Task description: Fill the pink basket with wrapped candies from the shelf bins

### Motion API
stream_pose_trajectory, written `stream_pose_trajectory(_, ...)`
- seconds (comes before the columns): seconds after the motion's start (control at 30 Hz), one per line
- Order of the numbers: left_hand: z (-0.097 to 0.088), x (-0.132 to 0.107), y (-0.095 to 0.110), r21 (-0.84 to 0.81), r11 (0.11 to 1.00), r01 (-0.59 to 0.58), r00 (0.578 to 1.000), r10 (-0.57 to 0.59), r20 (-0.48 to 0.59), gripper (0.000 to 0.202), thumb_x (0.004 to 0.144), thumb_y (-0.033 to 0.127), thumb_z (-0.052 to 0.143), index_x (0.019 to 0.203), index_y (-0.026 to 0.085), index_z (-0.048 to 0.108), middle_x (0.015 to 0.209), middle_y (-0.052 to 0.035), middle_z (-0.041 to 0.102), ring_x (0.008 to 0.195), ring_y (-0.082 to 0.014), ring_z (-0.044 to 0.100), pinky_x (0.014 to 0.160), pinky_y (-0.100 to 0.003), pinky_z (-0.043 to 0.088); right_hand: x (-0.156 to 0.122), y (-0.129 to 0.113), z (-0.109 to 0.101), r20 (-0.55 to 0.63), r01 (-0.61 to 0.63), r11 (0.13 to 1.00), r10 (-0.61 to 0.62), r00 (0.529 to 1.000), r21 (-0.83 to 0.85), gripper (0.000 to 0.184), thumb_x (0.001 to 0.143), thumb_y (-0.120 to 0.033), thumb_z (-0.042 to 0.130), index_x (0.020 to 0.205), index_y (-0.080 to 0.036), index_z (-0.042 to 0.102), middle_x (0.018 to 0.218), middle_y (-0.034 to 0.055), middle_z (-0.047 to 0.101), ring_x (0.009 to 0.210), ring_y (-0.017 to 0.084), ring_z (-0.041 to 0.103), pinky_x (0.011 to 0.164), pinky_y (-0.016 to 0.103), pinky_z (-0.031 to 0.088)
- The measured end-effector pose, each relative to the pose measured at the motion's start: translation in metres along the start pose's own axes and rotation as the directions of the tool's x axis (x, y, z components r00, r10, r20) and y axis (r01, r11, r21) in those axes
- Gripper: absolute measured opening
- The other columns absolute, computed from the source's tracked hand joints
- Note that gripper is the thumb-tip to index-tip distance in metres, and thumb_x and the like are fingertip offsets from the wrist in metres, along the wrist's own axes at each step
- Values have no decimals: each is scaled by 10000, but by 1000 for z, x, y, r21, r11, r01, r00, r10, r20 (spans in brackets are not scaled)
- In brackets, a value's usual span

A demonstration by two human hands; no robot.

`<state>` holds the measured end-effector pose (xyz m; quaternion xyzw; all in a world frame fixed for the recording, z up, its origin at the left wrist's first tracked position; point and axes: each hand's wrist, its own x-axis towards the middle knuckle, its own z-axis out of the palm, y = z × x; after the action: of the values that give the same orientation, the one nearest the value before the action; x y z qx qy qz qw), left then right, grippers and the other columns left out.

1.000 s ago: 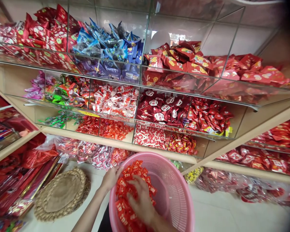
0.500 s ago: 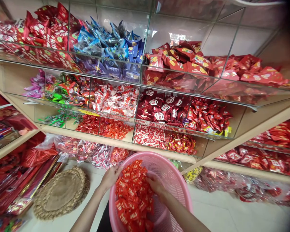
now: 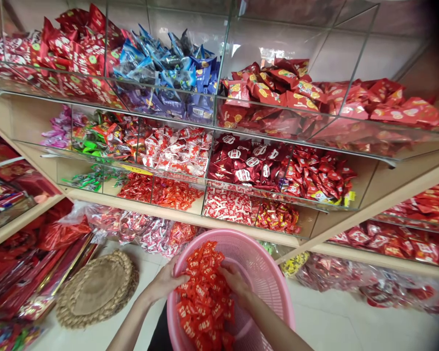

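A pink plastic basket point(image 3: 263, 273) sits low in front of me, heaped on its left side with small red wrapped candies point(image 3: 205, 297). My left hand point(image 3: 166, 282) lies on the basket's left rim with its fingers curled over the edge of the candy pile. My right hand point(image 3: 234, 282) is inside the basket at the pile's right side, its fingers bent down into the candies.
Glass-fronted shelf bins point(image 3: 212, 105) above hold red, blue, purple and green wrapped sweets. Bags of candy point(image 3: 146, 231) lie on the floor under the shelf. A round woven mat point(image 3: 97, 288) lies at lower left. Red boxes point(image 3: 18, 273) lean at far left.
My right hand moved from on top of the candy pile to its right side inside the basket. My left hand slid from the rim onto the pile's left edge.
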<state>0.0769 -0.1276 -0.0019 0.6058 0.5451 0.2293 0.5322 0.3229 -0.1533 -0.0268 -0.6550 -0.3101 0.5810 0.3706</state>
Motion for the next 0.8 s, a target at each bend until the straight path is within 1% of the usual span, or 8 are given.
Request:
stream_pose_trajectory(0.07, 0, -1, -2, -5, 1000, 20, 1000, -20, -15, 798, 668, 469, 708, 1345, 143, 439, 1383, -122, 492, 1291, -264, 435, 1111, -374, 320, -6, -2, 0, 7, -61, 997, 61, 998, 50, 404, 635, -474, 663, 920, -191, 620, 849, 22, 683, 786, 198, 636, 653, 279, 480)
stream_pose_trajectory(0.13, 1, -3, 1, -10, 999, 31, 999, -32, -30, 802, 685, 496, 692, 1357, 149, 425, 1411, -119, 461, 1316, -264, 405, 1131, -376, 286, -12, -4, 0, 56, -118, 989, 113, 992, 90, 437, 640, -475, 668, 971, -196, 606, 865, 23, 686, 804, 206, 639, 674, 291, 482)
stream_pose_trajectory(0.23, 1, -10, 10, -31, 999, 34, 999, -35, -23, 740, 744, 536, 625, 1357, 171, 429, 1409, -100, 470, 1301, -250, 428, 1117, -357, 311, -22, -3, -1, 127, -133, 986, 119, 985, 105, 467, 659, -484, 665, 1017, -193, 597, 945, 43, 689, 883, 221, 640, 763, 320, 484)
stream_pose_trajectory(0.33, 2, -13, 18, -52, 997, 51, 998, -53, -45, 680, 756, 558, 605, 1308, 179, 493, 1357, -87, 529, 1272, -253, 461, 1091, -352, 347, -30, 5, -1, 121, -43, 998, 38, 992, 39, 509, 685, -491, 648, 1089, -186, 601, 1114, 68, 652, 1075, 233, 585, 923, 340, 440)
stream_pose_trajectory(0.43, 3, -7, 21, -63, 998, 24, 997, -28, -68, 648, 772, 574, 570, 1274, 166, 533, 1281, -88, 592, 1210, -256, 514, 1041, -354, 395, -38, 15, 2, 96, 92, 984, -78, 992, -153, 592, 710, -445, 630, 1227, -166, 552, 1270, 102, 563, 1228, 243, 483, 1051, 363, 348)
stream_pose_trajectory(0.57, 7, 18, 20, -9, 1000, -15, 991, 13, -136, 573, 787, 584, 513, 1155, 156, 613, 1107, -80, 672, 1082, -249, 576, 958, -347, 435, -43, 21, 8, 99, 198, 886, -172, 980, -419, 694, 727, -365, 607, 1359, -134, 439, 1376, 144, 470, 1305, 273, 404, 1108, 405, 284)
stream_pose_trajectory(0.7, 12, 44, 18, 16, 998, -67, 982, 69, -177, 515, 798, 605, 437, 876, 151, 667, 822, -51, 679, 885, -219, 600, 842, -329, 460, -45, 20, 6, 86, 256, 801, -250, 964, -541, 696, 770, -367, 549, 1393, -102, 390, 1418, 164, 435, 1342, 297, 358, 1111, 444, 288)
stream_pose_trajectory(0.8, 15, 52, 15, 25, 996, -83, 971, 86, -221, 501, 771, 635, 438, 702, 169, 609, 720, -24, 633, 772, -191, 574, 763, -308, 457, -53, 14, -10, 44, 340, 686, -410, 911, -643, 632, 794, -394, 527, 1363, -135, 440, 1444, 152, 409, 1359, 305, 328, 1104, 469, 298)
